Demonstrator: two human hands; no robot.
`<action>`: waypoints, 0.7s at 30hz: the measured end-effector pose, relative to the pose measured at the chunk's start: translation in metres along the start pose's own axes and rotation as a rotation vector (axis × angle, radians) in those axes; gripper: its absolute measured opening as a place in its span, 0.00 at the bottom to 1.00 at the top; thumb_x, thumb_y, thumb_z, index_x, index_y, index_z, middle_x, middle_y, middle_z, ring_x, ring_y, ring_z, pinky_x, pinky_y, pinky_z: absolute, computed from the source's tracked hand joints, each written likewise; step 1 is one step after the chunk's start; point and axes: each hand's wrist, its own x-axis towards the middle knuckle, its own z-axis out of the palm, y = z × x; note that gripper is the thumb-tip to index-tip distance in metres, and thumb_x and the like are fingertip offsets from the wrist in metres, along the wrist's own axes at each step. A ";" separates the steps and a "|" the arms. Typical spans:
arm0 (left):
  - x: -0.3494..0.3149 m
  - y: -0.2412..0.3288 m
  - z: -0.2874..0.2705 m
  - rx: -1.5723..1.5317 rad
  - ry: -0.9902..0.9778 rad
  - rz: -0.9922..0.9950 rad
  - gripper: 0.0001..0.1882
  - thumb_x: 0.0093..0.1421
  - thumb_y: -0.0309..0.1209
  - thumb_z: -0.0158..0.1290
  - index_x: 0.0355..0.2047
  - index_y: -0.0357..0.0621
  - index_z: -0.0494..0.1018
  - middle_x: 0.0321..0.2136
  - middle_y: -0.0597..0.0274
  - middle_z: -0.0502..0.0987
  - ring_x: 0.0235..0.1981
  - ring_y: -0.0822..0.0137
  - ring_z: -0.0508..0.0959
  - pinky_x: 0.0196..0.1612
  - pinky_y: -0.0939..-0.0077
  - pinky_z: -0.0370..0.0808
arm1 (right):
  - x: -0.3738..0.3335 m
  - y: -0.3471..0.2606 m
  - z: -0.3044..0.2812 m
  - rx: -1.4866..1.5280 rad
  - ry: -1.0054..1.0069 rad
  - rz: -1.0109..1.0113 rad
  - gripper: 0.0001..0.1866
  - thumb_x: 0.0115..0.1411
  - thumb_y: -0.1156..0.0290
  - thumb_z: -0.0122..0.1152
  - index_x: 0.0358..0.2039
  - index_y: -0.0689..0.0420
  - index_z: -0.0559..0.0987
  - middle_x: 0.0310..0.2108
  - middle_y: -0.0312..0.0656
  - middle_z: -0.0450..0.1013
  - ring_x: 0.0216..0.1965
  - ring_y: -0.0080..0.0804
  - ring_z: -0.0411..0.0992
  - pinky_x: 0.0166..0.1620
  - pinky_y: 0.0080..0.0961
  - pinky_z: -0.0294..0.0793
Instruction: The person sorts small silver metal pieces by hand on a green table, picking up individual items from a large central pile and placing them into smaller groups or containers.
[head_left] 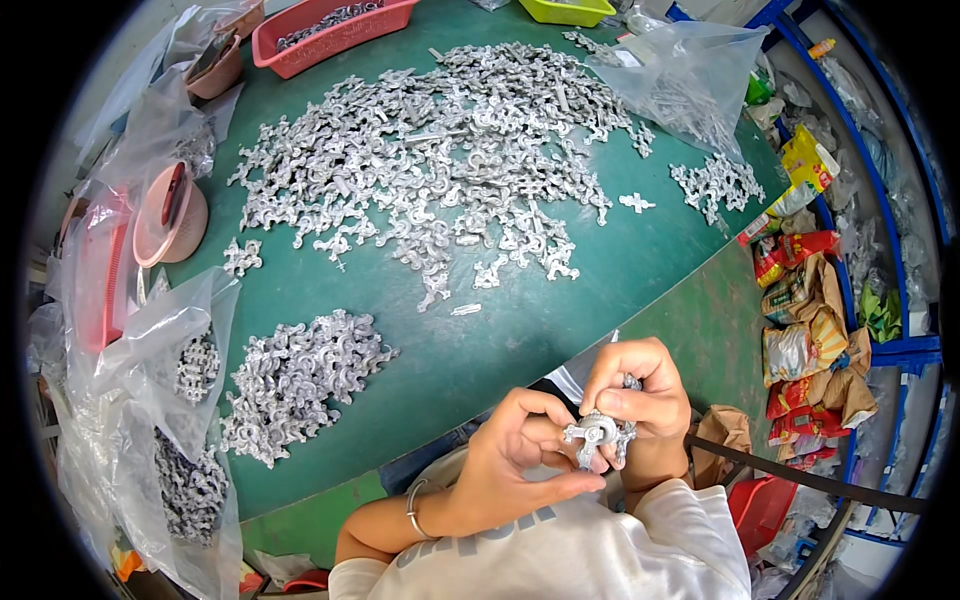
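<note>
Now both my hands pinch one small grey metal casting: left hand curled underneath, right hand closed on top; loose fingertip grip could drop it into my lap.

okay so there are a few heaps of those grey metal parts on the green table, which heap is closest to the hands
The smaller heap at the table's lower left, beside the clear plastic bags. The big spread and the little cluster at the right lie farther up.

A round green table stands beside blue metal shelving, under even, bright light.
</note>
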 end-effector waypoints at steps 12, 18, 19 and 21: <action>-0.001 -0.001 -0.001 -0.016 -0.008 -0.005 0.24 0.49 0.12 0.55 0.41 0.39 0.55 0.34 0.47 0.75 0.36 0.65 0.78 0.39 0.71 0.77 | -0.001 0.001 0.002 0.048 0.004 0.001 0.06 0.56 0.78 0.51 0.28 0.68 0.73 0.17 0.45 0.72 0.13 0.24 0.69 0.13 0.17 0.64; 0.000 0.000 0.000 -0.007 -0.004 -0.019 0.24 0.50 0.13 0.54 0.42 0.38 0.55 0.34 0.46 0.75 0.36 0.64 0.78 0.39 0.71 0.77 | -0.004 0.000 0.002 0.034 0.015 -0.001 0.05 0.56 0.78 0.50 0.29 0.68 0.73 0.17 0.45 0.72 0.12 0.23 0.68 0.13 0.16 0.63; 0.000 0.000 -0.001 -0.013 -0.005 -0.020 0.23 0.50 0.13 0.54 0.42 0.38 0.55 0.34 0.46 0.75 0.36 0.64 0.78 0.39 0.71 0.78 | -0.003 0.000 0.002 0.032 0.013 -0.003 0.05 0.56 0.78 0.51 0.29 0.68 0.73 0.17 0.45 0.72 0.12 0.23 0.68 0.13 0.16 0.63; 0.000 0.000 -0.002 -0.023 -0.009 -0.023 0.23 0.51 0.13 0.53 0.42 0.38 0.54 0.34 0.46 0.75 0.36 0.64 0.78 0.38 0.70 0.78 | -0.002 0.000 0.002 0.028 0.013 -0.007 0.05 0.56 0.78 0.51 0.29 0.68 0.73 0.17 0.44 0.72 0.12 0.23 0.68 0.13 0.16 0.63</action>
